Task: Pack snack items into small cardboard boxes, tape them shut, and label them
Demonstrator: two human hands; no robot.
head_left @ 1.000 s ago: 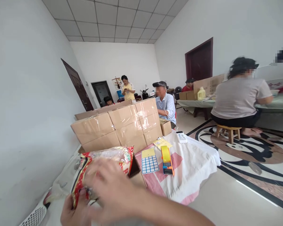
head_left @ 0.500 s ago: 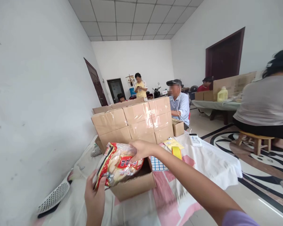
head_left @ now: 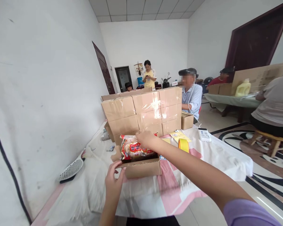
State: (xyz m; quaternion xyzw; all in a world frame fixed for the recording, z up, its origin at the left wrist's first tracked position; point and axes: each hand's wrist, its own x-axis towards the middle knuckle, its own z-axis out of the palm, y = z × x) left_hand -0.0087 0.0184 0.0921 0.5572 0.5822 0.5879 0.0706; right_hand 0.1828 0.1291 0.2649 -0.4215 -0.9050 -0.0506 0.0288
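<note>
The person's right hand [head_left: 145,139] lies on top of a red and clear snack bag [head_left: 135,148]. The fingers are bent over the far edge of the bag and press on it. The bag sits in the open top of a small brown box [head_left: 142,166], with most of it sticking up above the rim. The left hand [head_left: 113,180] is at the near left corner of the box. Its thumb and fingers are spread a bit and touch the edge of the flap there, but I cannot tell if they pinch it.

The box stands on a worktop [head_left: 202,158] covered with a white and pink cloth. Just behind it is a stack of taped boxes [head_left: 143,111]. A yellow tape roll [head_left: 183,145] lies to the right, near the box. A white basket [head_left: 72,169] lies by the wall on the left. Other people sit at tables farther back.
</note>
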